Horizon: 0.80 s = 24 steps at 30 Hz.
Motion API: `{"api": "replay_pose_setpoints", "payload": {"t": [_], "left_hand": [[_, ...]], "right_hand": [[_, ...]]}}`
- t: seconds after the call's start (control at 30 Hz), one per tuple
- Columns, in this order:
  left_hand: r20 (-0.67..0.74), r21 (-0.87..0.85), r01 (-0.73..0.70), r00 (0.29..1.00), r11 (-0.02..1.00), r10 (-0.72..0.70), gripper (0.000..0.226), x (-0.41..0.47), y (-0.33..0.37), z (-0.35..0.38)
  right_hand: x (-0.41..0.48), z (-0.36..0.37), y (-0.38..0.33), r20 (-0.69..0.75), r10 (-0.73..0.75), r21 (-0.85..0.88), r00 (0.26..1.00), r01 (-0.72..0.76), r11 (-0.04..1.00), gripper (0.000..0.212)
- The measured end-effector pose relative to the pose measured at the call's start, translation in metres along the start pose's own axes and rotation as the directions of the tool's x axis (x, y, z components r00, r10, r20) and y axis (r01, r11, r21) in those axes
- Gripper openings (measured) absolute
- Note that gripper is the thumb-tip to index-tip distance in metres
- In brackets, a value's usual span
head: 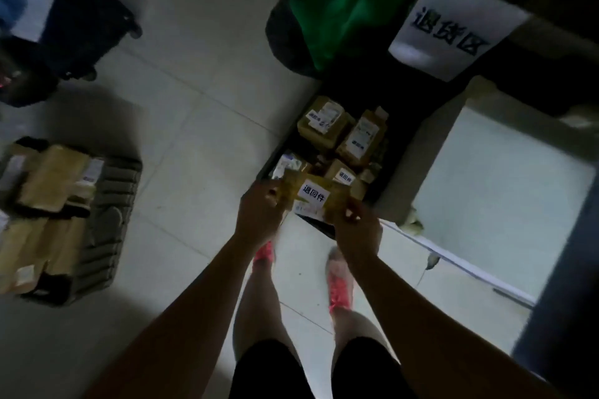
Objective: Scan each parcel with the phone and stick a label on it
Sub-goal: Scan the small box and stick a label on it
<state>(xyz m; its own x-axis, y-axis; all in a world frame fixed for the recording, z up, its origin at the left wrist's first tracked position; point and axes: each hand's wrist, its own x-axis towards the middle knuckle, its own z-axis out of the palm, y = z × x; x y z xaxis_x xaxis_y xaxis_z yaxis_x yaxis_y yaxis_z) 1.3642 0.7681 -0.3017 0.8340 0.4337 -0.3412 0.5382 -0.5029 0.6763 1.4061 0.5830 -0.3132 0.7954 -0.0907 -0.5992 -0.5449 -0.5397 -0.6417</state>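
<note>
I hold a small yellow-brown parcel with a white label stuck on its top, above the near edge of a dark bin. My left hand grips its left end. Its right end is gripped by my right hand. Inside the bin lie several more brown parcels, among them one and another, each with white labels. No phone is visible.
A grey crate full of brown parcels stands on the tiled floor at left. A green bag and a white sign are beyond the bin. A white box sits right. Dark bins stand far left.
</note>
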Motion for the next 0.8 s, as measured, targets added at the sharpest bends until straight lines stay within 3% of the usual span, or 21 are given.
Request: {"api": "replay_pose_setpoints", "payload": {"t": [0.17,0.3,0.43,0.63,0.8], "left_hand": [[0.141,0.089,-0.102,0.986,0.991,0.089,0.021,0.140,-0.063,0.055],[0.221,0.111,-0.096,0.973,0.989,0.070,0.027,0.233,-0.122,0.102],[0.260,0.145,-0.099,0.964,0.984,0.059,0.030,0.284,-0.162,0.136],[0.389,0.305,-0.189,0.919,0.933,0.059,0.030,0.288,-0.160,0.132],[0.371,0.471,-0.411,0.895,0.781,0.247,0.026,0.258,-0.086,0.075]], "right_hand": [[0.119,0.075,0.007,-0.115,0.075,0.037,0.991,-0.071,0.997,0.040],[0.211,0.142,0.033,-0.078,0.106,0.069,0.991,-0.101,0.993,0.043],[0.270,0.182,0.058,-0.097,0.082,-0.097,0.992,-0.091,0.991,0.041],[0.276,0.177,0.064,-0.077,0.072,-0.231,0.994,-0.088,0.969,0.039],[0.213,0.116,0.010,-0.113,-0.039,-0.315,0.993,0.001,0.949,0.039]]}}
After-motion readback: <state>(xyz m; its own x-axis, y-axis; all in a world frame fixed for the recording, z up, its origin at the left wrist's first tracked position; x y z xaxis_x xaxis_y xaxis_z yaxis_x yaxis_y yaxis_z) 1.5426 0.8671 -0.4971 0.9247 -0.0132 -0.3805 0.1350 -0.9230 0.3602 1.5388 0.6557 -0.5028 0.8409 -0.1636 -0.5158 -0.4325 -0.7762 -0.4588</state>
